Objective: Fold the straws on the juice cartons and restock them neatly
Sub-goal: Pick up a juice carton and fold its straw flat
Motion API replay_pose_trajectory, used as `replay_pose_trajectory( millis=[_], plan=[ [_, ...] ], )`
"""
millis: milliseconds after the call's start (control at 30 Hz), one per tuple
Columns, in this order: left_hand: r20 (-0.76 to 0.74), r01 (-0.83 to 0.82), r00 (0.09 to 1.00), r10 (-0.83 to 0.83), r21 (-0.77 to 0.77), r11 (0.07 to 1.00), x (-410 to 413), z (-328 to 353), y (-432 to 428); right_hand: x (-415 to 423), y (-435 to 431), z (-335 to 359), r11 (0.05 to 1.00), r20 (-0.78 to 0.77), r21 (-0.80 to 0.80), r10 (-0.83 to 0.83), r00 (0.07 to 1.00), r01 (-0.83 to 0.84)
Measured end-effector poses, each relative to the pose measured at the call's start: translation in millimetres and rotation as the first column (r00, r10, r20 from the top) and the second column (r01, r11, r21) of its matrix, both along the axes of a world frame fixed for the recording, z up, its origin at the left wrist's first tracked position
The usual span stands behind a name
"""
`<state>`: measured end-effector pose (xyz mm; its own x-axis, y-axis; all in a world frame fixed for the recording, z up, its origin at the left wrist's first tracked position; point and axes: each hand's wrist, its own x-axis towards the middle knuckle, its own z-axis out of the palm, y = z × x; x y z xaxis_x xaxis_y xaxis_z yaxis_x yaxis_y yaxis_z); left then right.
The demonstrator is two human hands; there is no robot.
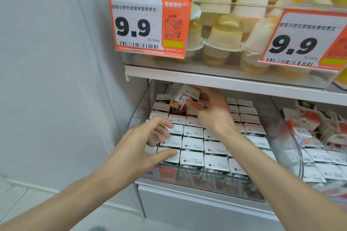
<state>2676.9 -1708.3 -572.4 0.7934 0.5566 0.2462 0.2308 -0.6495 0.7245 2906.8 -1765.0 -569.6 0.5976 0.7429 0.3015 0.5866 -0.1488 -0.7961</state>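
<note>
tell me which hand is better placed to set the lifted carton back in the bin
Right, likely: the right hand grips the carton over the back of the bin; the left hand is open over the front cartons.

Jelly cups (225,35) above, behind orange price tags (150,25).
</note>
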Motion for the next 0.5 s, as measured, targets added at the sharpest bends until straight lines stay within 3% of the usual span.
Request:
replay_pose_trajectory(
  millis=[67,200,500],
  plan=[
    [-0.015,0.074,0.997,-0.075,-0.045,0.996,-4.2,-2.8,1.8,1.8,6.7,1.1,0.998,0.072,-0.06,-0.006,0.997,0.01],
    [-0.032,0.157,0.987,-0.157,-0.016,0.988,-12.7,-8.7,2.8,10.7,12.9,10.2,0.99,0.065,-0.138,0.016,0.998,-0.007],
    [-0.04,0.203,0.979,-0.201,0.065,0.977,-14.4,-14.0,1.6,7.4,9.6,-0.5,0.936,0.249,-0.313,0.243,0.937,-0.159]
  ],
)
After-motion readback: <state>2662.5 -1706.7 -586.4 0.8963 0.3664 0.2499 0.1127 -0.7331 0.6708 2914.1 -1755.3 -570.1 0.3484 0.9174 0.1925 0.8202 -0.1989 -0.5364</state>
